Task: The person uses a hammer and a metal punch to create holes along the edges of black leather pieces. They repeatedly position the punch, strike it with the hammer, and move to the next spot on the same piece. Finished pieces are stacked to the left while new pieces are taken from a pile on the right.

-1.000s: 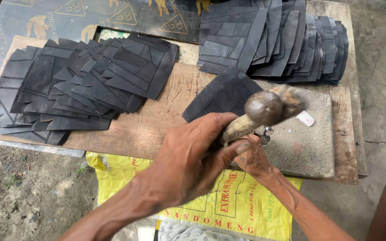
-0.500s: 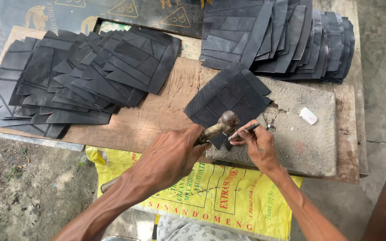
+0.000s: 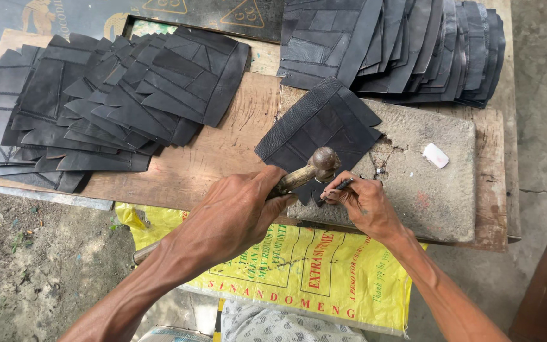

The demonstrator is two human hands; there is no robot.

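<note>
Nearest to me, a yellow printed sack point(image 3: 299, 278) hangs below the near edge of the wooden board point(image 3: 223, 152). My left hand point(image 3: 235, 212) is closed around the wooden handle of a hammer point(image 3: 311, 170); all fingers are wrapped tight, and the rounded metal head sits just above the near corner of a black leather piece point(image 3: 321, 130). My right hand point(image 3: 362, 202) is just beside it, thumb and fingers pinched on a thin dark tool point(image 3: 340, 185) whose tip points toward the same near corner of the piece. The right hand rests on the grey stone slab point(image 3: 425, 183), which lies on the right part of the board.

The black leather piece lies on the slab's left end, tilted, overhanging onto the wood. A small white chip point(image 3: 436, 155) lies on the slab toward its right edge, well apart from both hands.

Farther out, a fanned pile of black leather pieces point(image 3: 109, 107) covers the board's left end. A second stack of pieces point(image 3: 406, 47) occupies the far right corner.
</note>
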